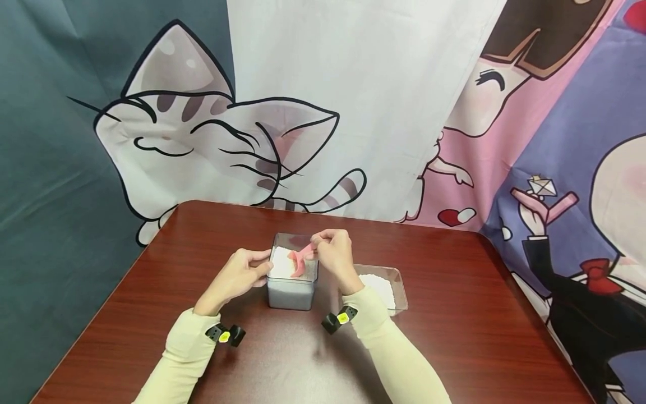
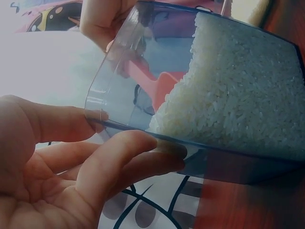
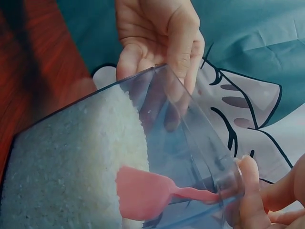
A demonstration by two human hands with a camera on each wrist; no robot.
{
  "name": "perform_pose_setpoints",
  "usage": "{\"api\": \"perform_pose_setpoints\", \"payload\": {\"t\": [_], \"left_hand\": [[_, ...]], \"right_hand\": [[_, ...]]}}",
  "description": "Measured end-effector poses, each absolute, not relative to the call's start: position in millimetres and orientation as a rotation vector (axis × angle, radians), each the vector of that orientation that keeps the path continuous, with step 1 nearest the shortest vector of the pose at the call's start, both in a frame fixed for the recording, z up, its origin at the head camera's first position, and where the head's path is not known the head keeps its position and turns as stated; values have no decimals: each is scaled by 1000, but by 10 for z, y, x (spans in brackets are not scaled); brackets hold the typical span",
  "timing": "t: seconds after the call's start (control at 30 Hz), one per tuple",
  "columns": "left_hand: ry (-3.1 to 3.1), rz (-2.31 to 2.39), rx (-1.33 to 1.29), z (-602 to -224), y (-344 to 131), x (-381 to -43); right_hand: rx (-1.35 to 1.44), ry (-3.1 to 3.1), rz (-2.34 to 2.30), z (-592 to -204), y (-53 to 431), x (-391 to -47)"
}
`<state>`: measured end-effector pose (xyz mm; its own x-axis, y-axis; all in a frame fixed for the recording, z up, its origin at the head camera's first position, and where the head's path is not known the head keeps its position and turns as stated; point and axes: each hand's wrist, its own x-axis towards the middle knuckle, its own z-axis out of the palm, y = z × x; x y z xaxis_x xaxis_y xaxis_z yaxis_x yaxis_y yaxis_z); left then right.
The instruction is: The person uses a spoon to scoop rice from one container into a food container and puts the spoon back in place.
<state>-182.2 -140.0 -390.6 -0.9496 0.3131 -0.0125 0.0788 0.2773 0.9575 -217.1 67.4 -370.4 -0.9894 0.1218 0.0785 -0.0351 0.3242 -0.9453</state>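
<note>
A clear, bluish box (image 1: 290, 297) of white rice (image 2: 243, 90) stands on the table in front of me. My left hand (image 1: 237, 278) grips its left wall, the thumb at the rim and the fingers along the outside. With thumb and fingers, my right hand (image 1: 333, 252) pinches the thin handle of a pink scoop (image 3: 145, 192) over the box's far right part. The scoop's head lies inside the box, against the edge of the rice. In the right wrist view, the handle's end is partly hidden by the fingers.
A shallow clear tray (image 1: 400, 285) with more white rice (image 1: 379, 287) stands to the right, partly behind my right forearm. The brown table (image 1: 454, 331) reaches back to a printed cloth (image 1: 363, 73) with a cartoon cat. Small black cameras sit on both wrists.
</note>
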Motion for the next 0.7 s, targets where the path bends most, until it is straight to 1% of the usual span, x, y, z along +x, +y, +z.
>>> {"api": "perform_pose_setpoints", "payload": {"t": [0.23, 0.43, 0.7], "left_hand": [[2354, 1740, 339, -3915, -1395, -1821], [2332, 1753, 331, -3921, -1398, -1811], [2351, 1752, 303, -3921, -1404, -1830]], "right_hand": [[-148, -2288, 2067, -3705, 685, -2179], [-201, -2229, 2161, -3714, 707, -2164], [-193, -2102, 2301, -3714, 779, -2181]]}}
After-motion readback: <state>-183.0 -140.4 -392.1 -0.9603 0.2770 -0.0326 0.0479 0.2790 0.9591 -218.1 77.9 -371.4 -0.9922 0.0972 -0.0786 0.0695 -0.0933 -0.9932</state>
